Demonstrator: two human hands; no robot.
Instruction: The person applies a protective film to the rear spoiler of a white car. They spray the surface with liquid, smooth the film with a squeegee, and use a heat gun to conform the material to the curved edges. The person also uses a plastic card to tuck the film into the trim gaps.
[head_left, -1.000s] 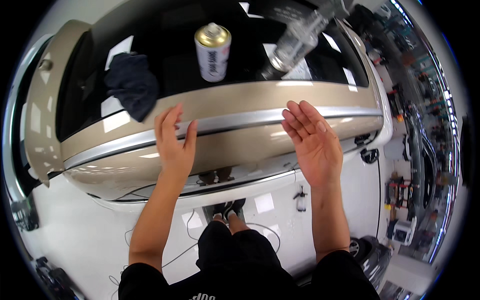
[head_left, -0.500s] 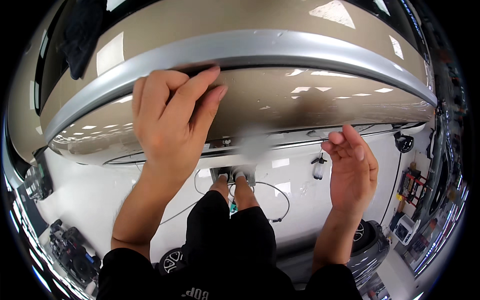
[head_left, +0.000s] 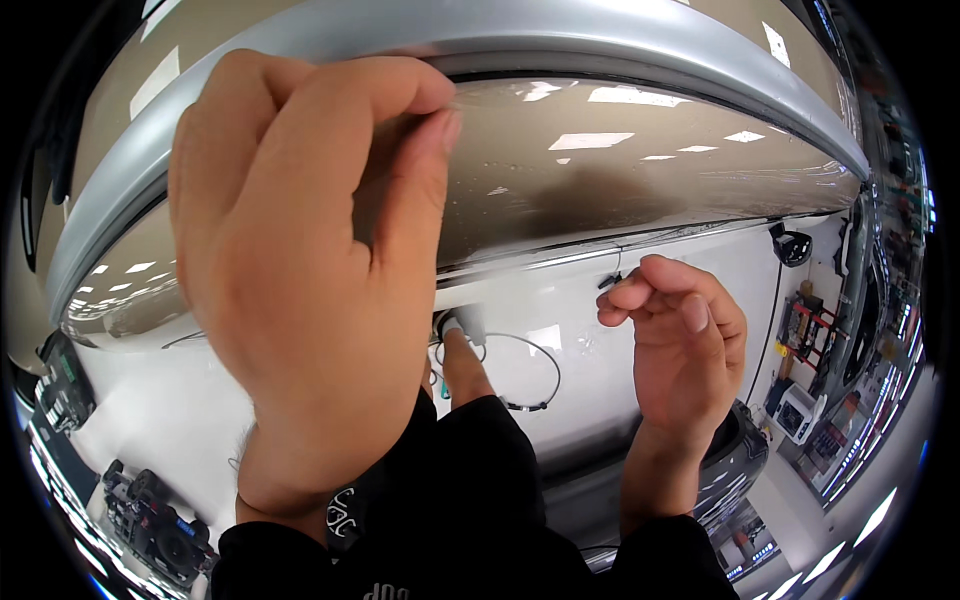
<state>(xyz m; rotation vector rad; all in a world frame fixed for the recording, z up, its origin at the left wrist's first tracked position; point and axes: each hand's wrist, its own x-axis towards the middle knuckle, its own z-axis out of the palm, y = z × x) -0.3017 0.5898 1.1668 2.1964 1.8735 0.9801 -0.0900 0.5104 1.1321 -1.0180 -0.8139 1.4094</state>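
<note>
My left hand (head_left: 310, 230) is raised large in view, over the beige car panel (head_left: 560, 180) and the silver trim strip (head_left: 560, 25). Its thumb and forefinger come together in a pinch near the dark seam below the strip. What sits between those fingertips, if anything, I cannot make out. A faint translucent smear hangs to the right of the wrist, too blurred to name. My right hand (head_left: 690, 340) hovers apart from the panel, palm turned inward, fingers loosely bent and nothing visible in them. Water drops dot the panel's glossy surface.
A thin hose (head_left: 555, 365) loops on the white floor (head_left: 590, 370) near my feet. Behind me stands a dark grey car (head_left: 590, 510). Off to the right are a red rack (head_left: 808, 332) and a white boxy device (head_left: 797, 413); dark equipment (head_left: 155, 525) stands lower left.
My left hand has risen closer to the camera and shifted left, still pinched. The view has moved nearer the panel. My right hand stays in about the same place, its fingers slightly more bent.
</note>
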